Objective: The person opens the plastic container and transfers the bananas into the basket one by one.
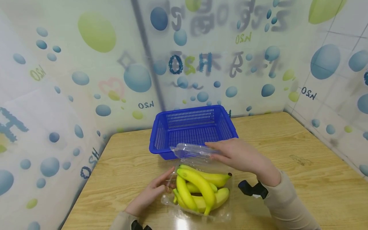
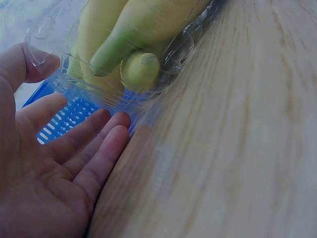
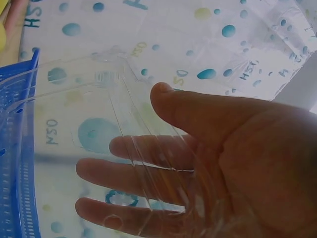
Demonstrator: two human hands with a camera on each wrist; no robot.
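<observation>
Several yellow bananas (image 1: 205, 188), some green at the tips, lie in a clear plastic clamshell box (image 1: 225, 217) on the table. Its clear lid (image 1: 191, 150) stands raised along the far side. My right hand (image 1: 241, 156) touches the lid with outstretched fingers; in the right wrist view those fingers (image 3: 133, 178) show through the plastic. At the box's left side is my left hand (image 1: 150, 193), its fingers spread loosely and its thumb (image 2: 44, 67) right at the clear rim in the left wrist view.
Behind the box stands a blue perforated plastic basket (image 1: 155, 137), overlapped by the raised lid. A wooden table (image 1: 126, 166) carries everything. Sheeting printed with blue and green dots (image 1: 109, 70) encloses the back and sides.
</observation>
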